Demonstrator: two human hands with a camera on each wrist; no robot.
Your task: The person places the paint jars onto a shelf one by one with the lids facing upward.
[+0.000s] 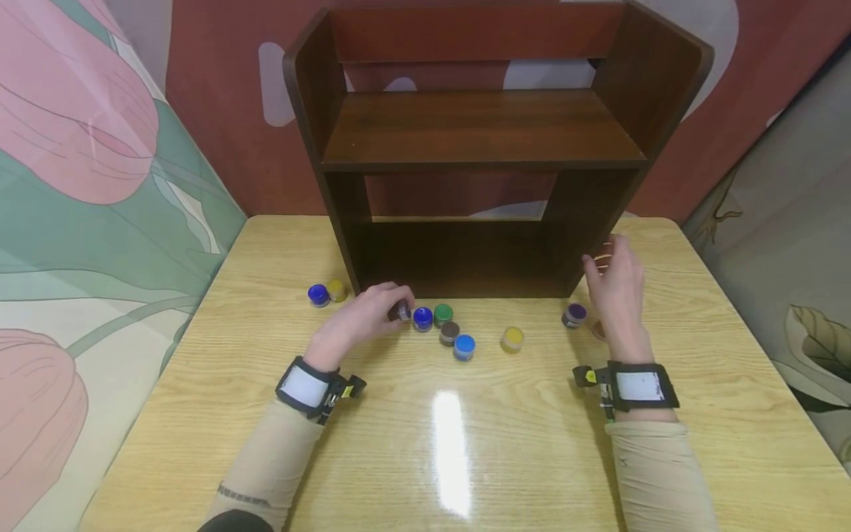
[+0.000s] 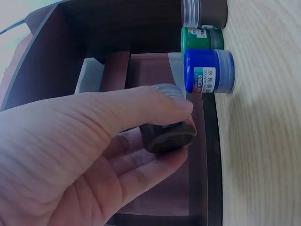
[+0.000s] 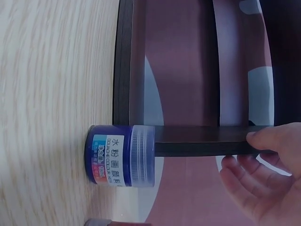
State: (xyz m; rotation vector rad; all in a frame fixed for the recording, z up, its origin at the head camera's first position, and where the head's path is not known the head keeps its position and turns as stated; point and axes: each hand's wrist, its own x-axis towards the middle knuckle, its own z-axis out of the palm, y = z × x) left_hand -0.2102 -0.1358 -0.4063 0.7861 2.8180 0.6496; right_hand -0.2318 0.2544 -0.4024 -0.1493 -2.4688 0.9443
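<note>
My left hand pinches a dark brown paint jar between thumb and fingers, in front of the shelf's left part. The jar is tilted, its dark base facing the left wrist camera. Beside it a blue paint jar stands on the table, close to a green paint jar. At the right, my right hand grips the side panel of the dark wooden shelf, thumb on one side and fingers on the other. A purple paint jar stands near that panel's foot.
A grey-brown jar, a light blue jar and a yellow jar stand before the shelf. Another blue jar and yellow jar sit at its left. One more jar is partly hidden by my right wrist.
</note>
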